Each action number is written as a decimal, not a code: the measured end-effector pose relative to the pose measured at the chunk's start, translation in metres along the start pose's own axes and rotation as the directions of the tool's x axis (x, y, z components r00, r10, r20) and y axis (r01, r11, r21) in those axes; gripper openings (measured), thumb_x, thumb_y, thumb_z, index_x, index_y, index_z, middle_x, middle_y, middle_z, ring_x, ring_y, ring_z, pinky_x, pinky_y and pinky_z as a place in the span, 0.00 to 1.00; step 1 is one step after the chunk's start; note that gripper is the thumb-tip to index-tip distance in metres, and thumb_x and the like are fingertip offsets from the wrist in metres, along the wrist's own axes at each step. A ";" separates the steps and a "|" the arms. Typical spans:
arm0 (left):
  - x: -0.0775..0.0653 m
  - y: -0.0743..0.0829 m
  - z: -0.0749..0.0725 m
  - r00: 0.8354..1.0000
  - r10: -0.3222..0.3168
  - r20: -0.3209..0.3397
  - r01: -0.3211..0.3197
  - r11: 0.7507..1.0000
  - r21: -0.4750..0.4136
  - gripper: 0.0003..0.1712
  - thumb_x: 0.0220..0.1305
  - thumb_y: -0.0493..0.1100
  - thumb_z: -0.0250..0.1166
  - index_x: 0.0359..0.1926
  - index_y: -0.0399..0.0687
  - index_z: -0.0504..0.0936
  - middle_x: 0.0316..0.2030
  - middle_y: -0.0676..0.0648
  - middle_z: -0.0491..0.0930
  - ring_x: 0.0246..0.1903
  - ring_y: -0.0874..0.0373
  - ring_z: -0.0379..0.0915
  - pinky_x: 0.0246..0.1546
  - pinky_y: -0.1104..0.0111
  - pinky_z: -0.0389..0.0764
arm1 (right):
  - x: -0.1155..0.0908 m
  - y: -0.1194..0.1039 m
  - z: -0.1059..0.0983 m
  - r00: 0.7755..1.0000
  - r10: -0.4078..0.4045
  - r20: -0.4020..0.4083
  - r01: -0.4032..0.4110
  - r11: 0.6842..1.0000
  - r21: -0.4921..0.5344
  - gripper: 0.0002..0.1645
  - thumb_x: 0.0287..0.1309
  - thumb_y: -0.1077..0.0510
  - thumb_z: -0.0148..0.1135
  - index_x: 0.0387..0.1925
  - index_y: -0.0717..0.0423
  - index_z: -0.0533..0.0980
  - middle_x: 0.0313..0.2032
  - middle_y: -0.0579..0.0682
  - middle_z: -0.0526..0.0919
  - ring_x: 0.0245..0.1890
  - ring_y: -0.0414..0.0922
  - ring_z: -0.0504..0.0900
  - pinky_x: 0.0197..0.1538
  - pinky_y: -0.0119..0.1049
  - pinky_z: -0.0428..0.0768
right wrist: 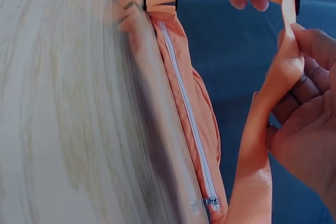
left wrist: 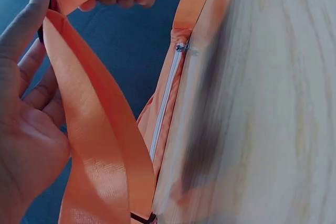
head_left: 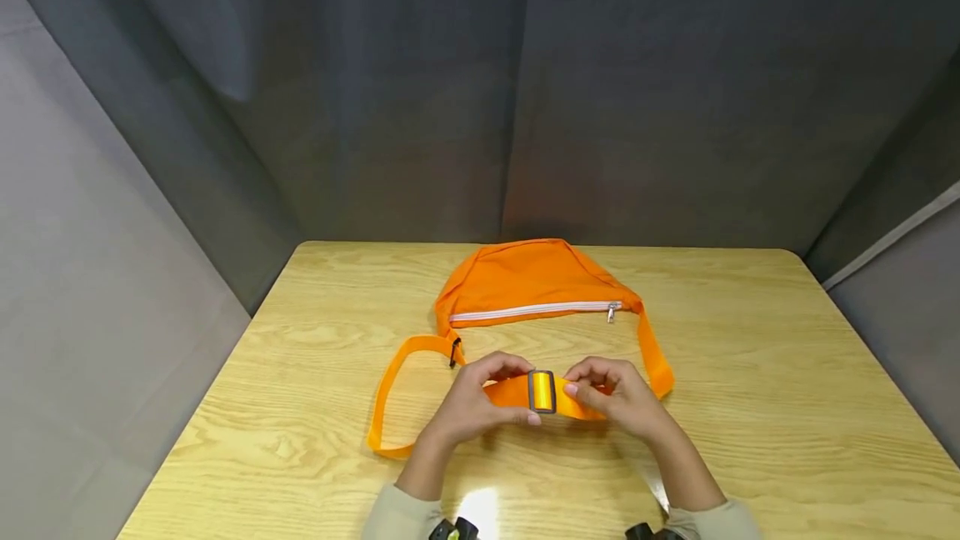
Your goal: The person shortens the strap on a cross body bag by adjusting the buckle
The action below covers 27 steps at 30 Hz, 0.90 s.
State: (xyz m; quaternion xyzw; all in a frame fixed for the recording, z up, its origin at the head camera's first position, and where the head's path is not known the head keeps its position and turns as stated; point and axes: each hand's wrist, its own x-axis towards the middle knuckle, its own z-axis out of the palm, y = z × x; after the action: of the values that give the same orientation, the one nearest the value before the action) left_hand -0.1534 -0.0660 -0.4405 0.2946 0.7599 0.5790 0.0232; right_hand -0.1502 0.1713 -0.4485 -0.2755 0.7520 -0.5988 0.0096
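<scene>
An orange waist bag [head_left: 536,277] lies on the table, its white zipper [head_left: 536,312] facing me. Its webbing strap [head_left: 510,392] is lifted in front of the bag between the two hands. My left hand [head_left: 480,394] holds the dark strap slider [head_left: 542,392], with index finger and thumb at its upper and lower edges. Just right of the slider, my right hand [head_left: 618,394] pinches the strap between thumb and fingers. In the right wrist view that strap [right wrist: 254,145] runs down past the right palm. A doubled length of strap [left wrist: 94,119] hangs beside the left palm in the left wrist view.
A loop of strap [head_left: 381,402] lies on the wooden table [head_left: 750,340] at the left, meeting the bag at a small black buckle [head_left: 454,352]. The zipper pull [head_left: 611,313] is at the right end. A dark curtain [head_left: 517,90] stands behind the table.
</scene>
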 end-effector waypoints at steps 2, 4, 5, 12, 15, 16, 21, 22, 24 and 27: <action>0.001 -0.008 0.002 1.000 0.004 -0.004 -0.004 1.000 -0.008 0.28 0.39 0.38 0.78 0.45 0.46 0.79 0.41 0.55 0.80 0.40 0.57 0.74 0.46 0.62 0.72 | 0.000 0.002 0.000 1.000 0.006 -0.015 -0.005 1.000 0.009 0.06 0.55 0.73 0.58 0.33 0.63 0.78 0.23 0.51 0.77 0.21 0.35 0.70 0.20 0.30 0.71; 0.002 -0.014 0.003 1.000 0.015 -0.007 -0.015 1.000 -0.003 0.28 0.39 0.39 0.79 0.46 0.48 0.79 0.40 0.56 0.80 0.39 0.58 0.74 0.44 0.63 0.73 | 0.001 0.008 0.000 1.000 0.005 -0.019 -0.004 0.999 0.033 0.07 0.56 0.73 0.58 0.33 0.62 0.78 0.24 0.50 0.77 0.21 0.35 0.69 0.20 0.30 0.70; 0.002 -0.014 0.004 1.000 0.021 -0.011 -0.021 1.000 0.002 0.28 0.39 0.39 0.79 0.45 0.49 0.79 0.39 0.55 0.80 0.38 0.57 0.74 0.43 0.63 0.73 | 0.002 0.008 0.001 1.000 0.002 -0.014 -0.001 0.999 0.043 0.07 0.56 0.73 0.57 0.34 0.63 0.78 0.23 0.51 0.76 0.21 0.35 0.69 0.19 0.30 0.70; 0.000 -0.013 0.002 0.999 0.051 -0.010 -0.051 0.998 0.037 0.27 0.38 0.39 0.79 0.44 0.49 0.80 0.39 0.56 0.80 0.36 0.58 0.74 0.40 0.65 0.74 | 0.005 0.010 0.007 1.000 0.012 0.024 -0.014 0.997 0.074 0.05 0.58 0.70 0.58 0.36 0.65 0.78 0.27 0.55 0.80 0.25 0.38 0.74 0.24 0.31 0.74; -0.002 0.000 -0.002 0.999 0.047 -0.013 -0.047 0.999 0.010 0.27 0.38 0.35 0.78 0.44 0.43 0.80 0.39 0.51 0.80 0.36 0.53 0.75 0.40 0.63 0.76 | 0.004 0.012 0.002 0.999 0.038 0.030 -0.039 0.999 0.011 0.06 0.59 0.68 0.59 0.39 0.62 0.79 0.30 0.51 0.81 0.29 0.40 0.76 0.29 0.33 0.76; -0.002 0.004 -0.003 0.999 0.050 -0.017 -0.050 0.999 0.002 0.26 0.39 0.34 0.78 0.44 0.41 0.80 0.39 0.49 0.80 0.36 0.52 0.75 0.40 0.62 0.76 | 0.003 0.013 -0.001 0.999 0.041 0.031 -0.041 0.999 -0.011 0.07 0.59 0.67 0.59 0.39 0.62 0.79 0.31 0.50 0.82 0.30 0.41 0.77 0.29 0.33 0.76; -0.001 0.001 -0.006 0.999 0.025 -0.034 -0.025 1.000 0.000 0.27 0.38 0.34 0.78 0.44 0.43 0.80 0.41 0.51 0.80 0.36 0.54 0.74 0.39 0.64 0.76 | -0.001 0.017 -0.014 0.999 0.029 0.037 -0.027 0.999 -0.042 0.06 0.58 0.70 0.58 0.36 0.60 0.79 0.29 0.51 0.80 0.28 0.41 0.76 0.29 0.34 0.76; -0.001 -0.003 -0.005 0.999 0.019 -0.034 -0.019 1.000 0.005 0.27 0.38 0.35 0.78 0.44 0.44 0.81 0.41 0.52 0.80 0.36 0.56 0.74 0.39 0.65 0.76 | -0.001 0.018 -0.014 0.999 0.021 0.040 -0.019 0.999 -0.035 0.06 0.58 0.70 0.58 0.36 0.60 0.79 0.29 0.52 0.80 0.28 0.40 0.75 0.28 0.34 0.76; 0.000 -0.011 -0.004 0.999 0.012 -0.030 -0.012 1.000 0.007 0.28 0.38 0.37 0.79 0.45 0.47 0.81 0.41 0.56 0.80 0.37 0.58 0.74 0.39 0.66 0.76 | -0.001 0.017 -0.013 0.999 0.010 0.047 -0.010 1.000 -0.010 0.06 0.58 0.71 0.58 0.35 0.61 0.78 0.28 0.53 0.79 0.27 0.40 0.74 0.27 0.34 0.76; 0.000 -0.019 -0.001 0.999 0.023 -0.029 -0.023 1.000 0.007 0.28 0.39 0.40 0.79 0.46 0.50 0.80 0.42 0.58 0.79 0.37 0.59 0.74 0.39 0.66 0.76 | 0.000 0.017 -0.009 0.999 0.014 0.052 -0.016 1.000 0.024 0.05 0.59 0.70 0.58 0.34 0.61 0.78 0.28 0.54 0.79 0.26 0.40 0.74 0.26 0.35 0.76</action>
State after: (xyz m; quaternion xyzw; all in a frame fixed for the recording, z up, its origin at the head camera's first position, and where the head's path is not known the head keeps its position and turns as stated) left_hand -0.1620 -0.0704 -0.4573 0.2950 0.7587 0.5808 0.0045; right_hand -0.1598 0.1816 -0.4610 -0.2851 0.7462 -0.6004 0.0370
